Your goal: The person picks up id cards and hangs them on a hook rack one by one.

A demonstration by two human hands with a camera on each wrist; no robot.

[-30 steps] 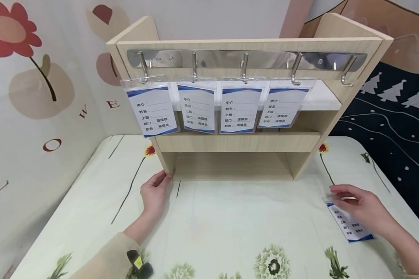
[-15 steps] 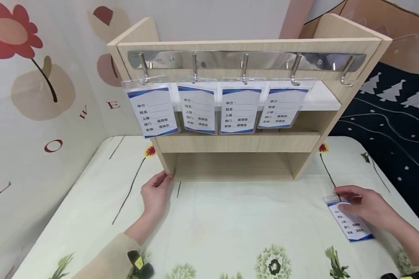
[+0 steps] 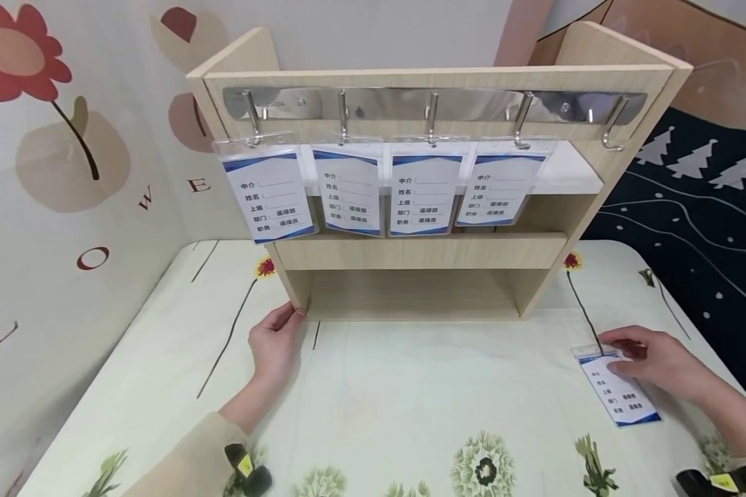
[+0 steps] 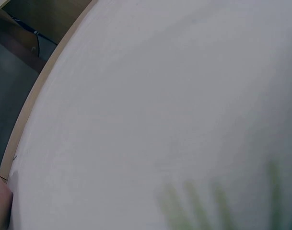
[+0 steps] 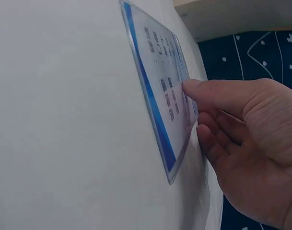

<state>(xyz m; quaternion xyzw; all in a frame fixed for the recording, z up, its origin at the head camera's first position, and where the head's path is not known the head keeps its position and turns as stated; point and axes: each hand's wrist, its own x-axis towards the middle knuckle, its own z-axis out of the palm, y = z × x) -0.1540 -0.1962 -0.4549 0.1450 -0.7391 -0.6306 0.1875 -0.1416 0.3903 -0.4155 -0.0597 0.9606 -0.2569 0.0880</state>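
My left hand (image 3: pixel 275 348) grips the lower left front edge of a pale wooden shelf (image 3: pixel 423 252), thumb in front. In the left wrist view only a sliver of a hand (image 4: pixel 1 206) shows at the lower left. At the right, my right hand (image 3: pixel 662 359) pinches the right edge of a clear badge holder (image 3: pixel 618 397) near its top, over the cloth. The right wrist view shows the thumb on the face of this blue-and-white badge holder (image 5: pixel 157 81), other fingers curled at its edge. Whether it is lifted off the cloth is hard to tell.
A metal hook rail (image 3: pixel 385 103) runs across the shelf's top front. Several similar badge holders (image 3: pixel 427 193) hang from its hooks; one more hook (image 3: pixel 612 124) is at the right end. A flowered cloth (image 3: pixel 410 386) covers the table. Patterned walls stand left and right.
My right hand has shifted slightly right over the badge holder, uncovering more of its upper part, and its thumb now lies at the right edge. The left hand stays at the shelf.
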